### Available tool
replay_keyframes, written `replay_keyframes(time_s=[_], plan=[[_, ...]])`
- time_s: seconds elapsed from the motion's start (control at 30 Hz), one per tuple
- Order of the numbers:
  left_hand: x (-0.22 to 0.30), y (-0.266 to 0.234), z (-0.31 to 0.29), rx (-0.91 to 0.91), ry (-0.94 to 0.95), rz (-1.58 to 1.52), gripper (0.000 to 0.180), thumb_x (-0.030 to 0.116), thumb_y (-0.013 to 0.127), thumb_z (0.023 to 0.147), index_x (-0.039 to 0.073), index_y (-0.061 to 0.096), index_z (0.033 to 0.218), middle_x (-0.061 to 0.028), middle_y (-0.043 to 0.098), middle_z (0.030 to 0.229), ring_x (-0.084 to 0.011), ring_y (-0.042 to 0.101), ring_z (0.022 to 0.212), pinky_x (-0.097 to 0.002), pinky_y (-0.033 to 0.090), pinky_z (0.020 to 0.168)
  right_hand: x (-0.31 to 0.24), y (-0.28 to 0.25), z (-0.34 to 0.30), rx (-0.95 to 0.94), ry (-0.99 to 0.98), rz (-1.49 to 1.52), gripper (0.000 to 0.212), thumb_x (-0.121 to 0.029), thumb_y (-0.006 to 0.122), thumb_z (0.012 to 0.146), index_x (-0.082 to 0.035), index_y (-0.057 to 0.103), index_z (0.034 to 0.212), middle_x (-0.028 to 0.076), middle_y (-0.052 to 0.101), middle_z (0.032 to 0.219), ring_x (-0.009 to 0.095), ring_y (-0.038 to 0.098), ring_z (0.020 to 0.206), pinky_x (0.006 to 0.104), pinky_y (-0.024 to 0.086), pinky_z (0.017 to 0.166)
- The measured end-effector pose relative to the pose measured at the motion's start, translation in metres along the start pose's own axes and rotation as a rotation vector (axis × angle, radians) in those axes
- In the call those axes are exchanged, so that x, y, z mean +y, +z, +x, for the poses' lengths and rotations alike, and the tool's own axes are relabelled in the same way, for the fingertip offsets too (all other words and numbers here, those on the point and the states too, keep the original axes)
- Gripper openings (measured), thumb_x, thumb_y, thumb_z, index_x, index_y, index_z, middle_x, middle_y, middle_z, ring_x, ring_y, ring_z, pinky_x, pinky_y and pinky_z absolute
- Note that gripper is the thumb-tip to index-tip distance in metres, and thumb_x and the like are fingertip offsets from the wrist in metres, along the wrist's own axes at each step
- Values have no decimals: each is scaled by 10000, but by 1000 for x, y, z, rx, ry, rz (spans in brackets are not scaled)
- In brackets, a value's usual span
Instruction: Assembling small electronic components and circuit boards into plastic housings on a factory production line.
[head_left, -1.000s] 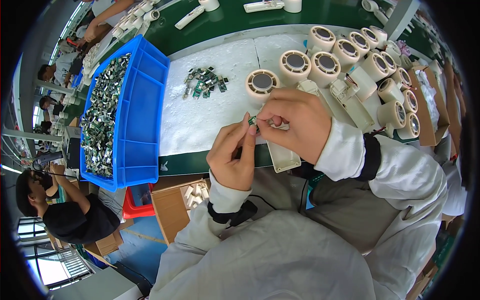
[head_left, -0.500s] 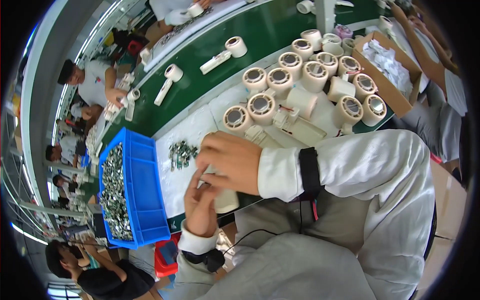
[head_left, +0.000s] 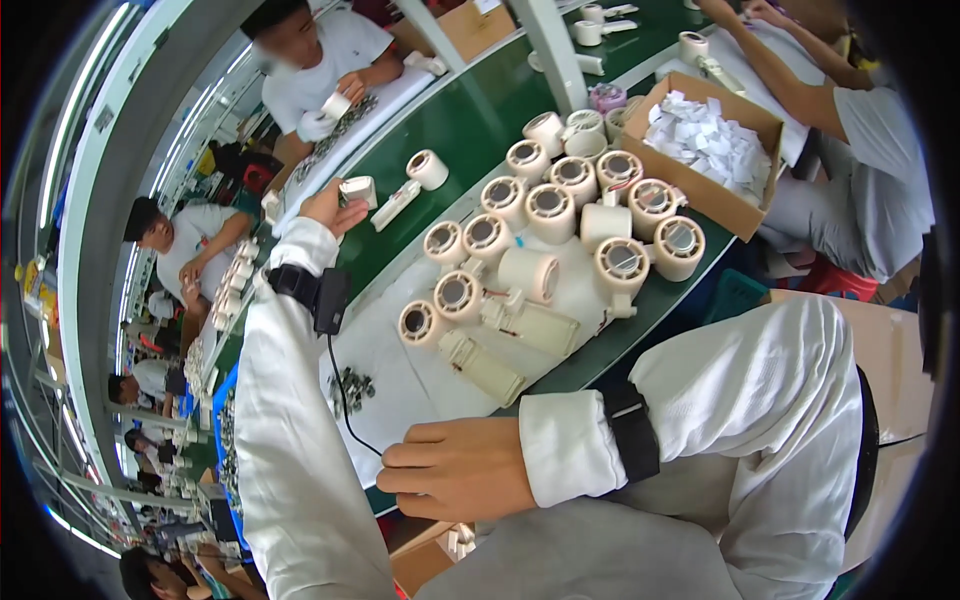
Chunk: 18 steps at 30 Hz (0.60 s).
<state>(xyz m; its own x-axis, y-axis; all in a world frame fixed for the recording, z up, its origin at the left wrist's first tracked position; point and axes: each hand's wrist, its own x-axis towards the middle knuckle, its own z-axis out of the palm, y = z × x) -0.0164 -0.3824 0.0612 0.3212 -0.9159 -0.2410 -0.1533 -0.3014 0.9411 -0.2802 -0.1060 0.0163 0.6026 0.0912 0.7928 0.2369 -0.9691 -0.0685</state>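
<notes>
My left hand [head_left: 330, 210] reaches far out over the green conveyor belt, its fingers on a cream hair-dryer-shaped housing [head_left: 358, 191]. Beside that piece, a similar housing with a round barrel [head_left: 427, 169] lies on the belt. My right hand [head_left: 455, 470] hangs at the near table edge, back upward and fingers curled; whatever is under them is hidden. A small heap of green circuit boards [head_left: 354, 388] lies on the white worktop between my arms. Several cream housings with round grilled ends [head_left: 550, 203] stand grouped farther right, two with handles [head_left: 485, 368] toward me.
A cardboard box of white paper pieces [head_left: 708, 140] stands at the right. The blue bin [head_left: 229, 450] at left is mostly behind my left sleeve. A metal post [head_left: 553, 55] rises by the belt. Co-workers sit across the belt and at the right. A cable hangs from my left wrist.
My left hand has left my right hand and moved far forward over the belt with the cream housing. My right hand has dropped toward the table edge. The view has shifted.
</notes>
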Motion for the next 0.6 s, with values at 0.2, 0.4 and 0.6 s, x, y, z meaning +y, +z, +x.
replay_keyframes(time_s=[0.2, 0.4, 0.6], plan=[[27, 88, 69, -93, 350, 410, 744, 541, 595, 925, -47, 471, 1362, -270, 597, 1263, -373, 626, 1146, -433, 520, 977, 4, -12, -26, -137, 181, -10, 198, -208, 676, 728, -49, 670, 847, 70, 575, 1088, 215, 516, 1064, 307, 451, 839], [-25, 75, 112, 134, 729, 1200, 1024, 734, 606, 802, -40, 403, 1441, -319, 496, 1396, -401, 563, 1237, -401, 409, 1085, 8, 1, -31, -46, 191, -37, 181, -205, 678, 737, -57, 692, 839, 73, 578, 1123, 224, 512, 1071, 311, 448, 853], [-34, 58, 55, -301, 395, 1477, 908, 652, 706, 763, -62, 518, 1291, -296, 659, 1148, -419, 662, 1040, -397, 506, 967, 10, 5, -35, -163, 163, -36, 154, -190, 657, 759, -62, 707, 828, 77, 588, 1116, 224, 516, 1078, 306, 446, 857]])
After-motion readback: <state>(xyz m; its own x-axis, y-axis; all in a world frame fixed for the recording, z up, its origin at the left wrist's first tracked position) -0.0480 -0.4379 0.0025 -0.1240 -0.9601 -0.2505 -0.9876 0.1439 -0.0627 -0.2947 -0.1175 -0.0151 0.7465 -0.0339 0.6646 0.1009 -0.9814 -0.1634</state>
